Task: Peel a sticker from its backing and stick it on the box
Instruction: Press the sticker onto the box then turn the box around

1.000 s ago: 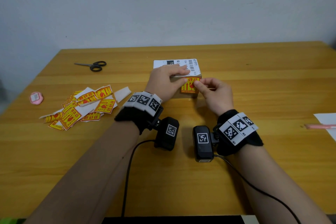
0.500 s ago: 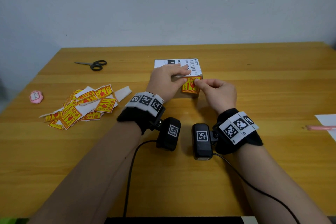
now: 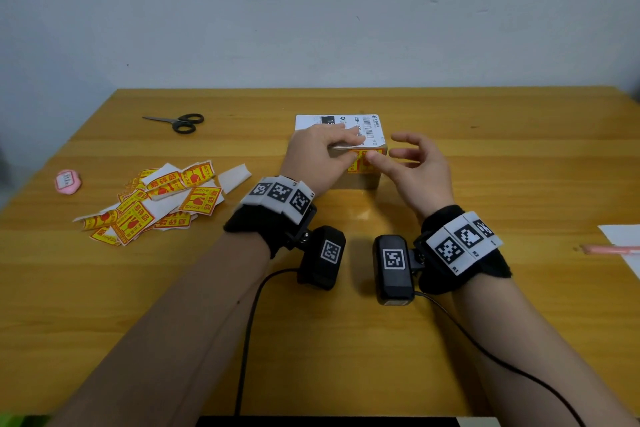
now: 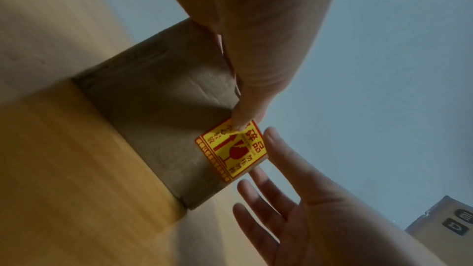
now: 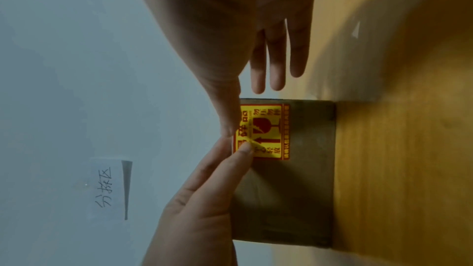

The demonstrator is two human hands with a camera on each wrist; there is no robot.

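Note:
A small cardboard box [image 3: 360, 180] stands mid-table with a white shipping label on top. A yellow and red sticker [image 3: 362, 165] lies flat on the upper right of its near face, plain in the left wrist view [image 4: 231, 150] and the right wrist view [image 5: 268, 128]. My left hand [image 3: 343, 149] rests with its fingers on the box top, and its thumb [image 5: 245, 149] presses the sticker's upper left corner. My right hand [image 3: 398, 152] hovers at the box's right end with fingers spread and holds nothing. Its thumb tip [image 5: 227, 128] sits at the sticker's top edge.
To the left lies a loose pile of stickers and white backings [image 3: 156, 204], with a pink tag [image 3: 68, 180] beyond it. Black scissors [image 3: 180, 121] lie at the far left. At the table's right edge a pink pen [image 3: 609, 248] lies on white paper [image 3: 620, 236].
My right hand has let go of the sticker and spread its fingers, drawing a little to the right. The sticker stays on the box face. The left hand has hardly moved.

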